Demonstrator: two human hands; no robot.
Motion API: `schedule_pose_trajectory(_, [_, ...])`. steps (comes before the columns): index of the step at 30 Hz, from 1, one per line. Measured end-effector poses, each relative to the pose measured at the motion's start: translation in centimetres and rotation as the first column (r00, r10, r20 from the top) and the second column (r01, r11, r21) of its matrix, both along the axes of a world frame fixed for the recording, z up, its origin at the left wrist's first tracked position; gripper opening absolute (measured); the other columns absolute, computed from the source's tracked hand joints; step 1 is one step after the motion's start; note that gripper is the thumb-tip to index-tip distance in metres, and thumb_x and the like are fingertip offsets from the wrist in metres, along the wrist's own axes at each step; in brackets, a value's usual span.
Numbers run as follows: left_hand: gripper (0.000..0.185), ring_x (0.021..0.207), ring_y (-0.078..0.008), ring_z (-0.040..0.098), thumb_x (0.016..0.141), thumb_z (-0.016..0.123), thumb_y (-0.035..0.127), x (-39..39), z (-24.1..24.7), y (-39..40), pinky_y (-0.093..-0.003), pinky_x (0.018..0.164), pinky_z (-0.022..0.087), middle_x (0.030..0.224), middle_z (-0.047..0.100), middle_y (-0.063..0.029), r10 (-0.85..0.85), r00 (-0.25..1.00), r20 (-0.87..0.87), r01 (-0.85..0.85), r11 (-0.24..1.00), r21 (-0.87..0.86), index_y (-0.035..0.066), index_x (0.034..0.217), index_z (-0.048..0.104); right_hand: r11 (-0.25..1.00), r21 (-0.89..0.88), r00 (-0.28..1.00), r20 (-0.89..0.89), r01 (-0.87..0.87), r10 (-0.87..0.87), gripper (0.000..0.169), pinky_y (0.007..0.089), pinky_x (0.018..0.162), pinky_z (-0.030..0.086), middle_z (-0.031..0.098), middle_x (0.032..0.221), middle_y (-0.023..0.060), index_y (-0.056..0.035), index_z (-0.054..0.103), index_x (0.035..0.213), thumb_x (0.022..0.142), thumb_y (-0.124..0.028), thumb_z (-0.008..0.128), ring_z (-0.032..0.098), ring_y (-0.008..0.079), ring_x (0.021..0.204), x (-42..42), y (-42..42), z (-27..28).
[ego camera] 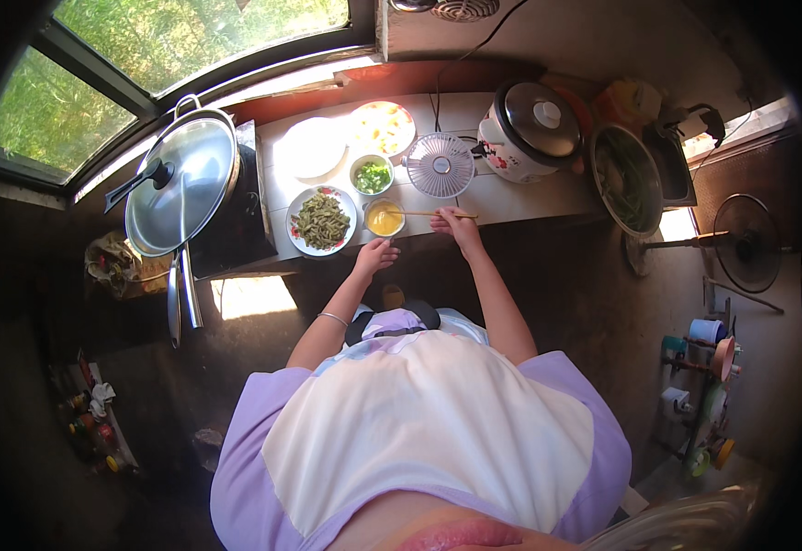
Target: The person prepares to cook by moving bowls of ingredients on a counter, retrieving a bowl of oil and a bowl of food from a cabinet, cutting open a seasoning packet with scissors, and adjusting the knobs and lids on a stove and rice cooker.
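Observation:
My right hand (453,224) grips wooden chopsticks (415,213), whose far ends dip into a small bowl of yellow beaten egg (384,219). Just below that bowl's near rim is my left hand (375,256), fingers pointing right; whether it grips the bowl cannot be made out. Left of the egg sits a floral-rimmed plate (293,235) of cut green beans (321,220). Behind the egg stands a bowl of chopped green onion (372,177). Farther back are an overexposed white plate (310,148) and a plate of red and pale pieces (382,129).
A lidded wok (180,186) with a long handle rests on the dark stove at left. Right of the bowls are a small fan (440,164), a rice cooker (532,131) and a metal basin (627,180) holding greens. A pedestal fan (747,242) and a rack (704,392) stand at right.

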State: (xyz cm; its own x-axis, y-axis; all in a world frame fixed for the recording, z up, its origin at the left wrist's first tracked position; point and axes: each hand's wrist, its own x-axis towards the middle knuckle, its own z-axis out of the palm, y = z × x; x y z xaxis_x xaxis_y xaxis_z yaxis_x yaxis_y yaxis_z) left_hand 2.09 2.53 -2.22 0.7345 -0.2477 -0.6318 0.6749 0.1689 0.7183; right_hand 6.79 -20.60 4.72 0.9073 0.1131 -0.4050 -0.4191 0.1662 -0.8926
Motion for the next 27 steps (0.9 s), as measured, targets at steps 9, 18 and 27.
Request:
schedule_pose_trajectory(9, [0.023, 0.08, -0.0153, 0.062, 0.091, 0.047, 0.027, 0.0, 0.3, -0.2, -0.0265, 0.067, 0.048, 0.092, 0.064, -0.0076, 0.029, 1.0, 0.01, -0.029, 1.0, 0.006, 0.008, 0.102, 0.054, 0.993, -0.089, 0.989, 0.119, -0.078, 0.088, 0.022, 0.0253, 0.06, 0.053, 0.064, 0.076, 0.0113, 0.0035, 0.059, 0.092, 0.088, -0.017, 0.052, 0.064, 0.0163, 0.065, 0.3, -0.2, -0.4])
schedule_pose_trajectory(18, [0.025, 0.082, -0.0127, 0.06, 0.091, 0.048, 0.028, 0.0, -0.1, -0.1, -0.0259, 0.07, 0.048, 0.095, 0.064, -0.0059, 0.008, 1.0, 0.004, -0.008, 1.0, -0.007, 0.009, 0.106, 0.053, 0.98, -0.197, 0.983, 0.168, -0.037, 0.071, 0.02, 0.0242, 0.06, 0.052, 0.063, 0.071, 0.0075, 0.0021, 0.06, 0.088, 0.088, -0.017, 0.053, 0.062, 0.0129, 0.064, 0.4, 0.7, 0.3])
schedule_pose_trajectory(27, [0.025, 0.08, -0.0123, 0.06, 0.091, 0.047, 0.028, -0.1, -0.7, 0.1, -0.0249, 0.069, 0.048, 0.095, 0.064, -0.0064, 0.026, 1.0, 0.01, -0.025, 0.999, -0.021, 0.01, 0.106, 0.054, 0.877, -0.469, 0.916, 0.298, -0.103, 0.267, 0.02, 0.0219, 0.061, 0.049, 0.062, 0.071, 0.0037, 0.0018, 0.061, 0.091, 0.087, -0.015, 0.052, 0.06, 0.0088, 0.063, -0.1, 3.4, 3.9])
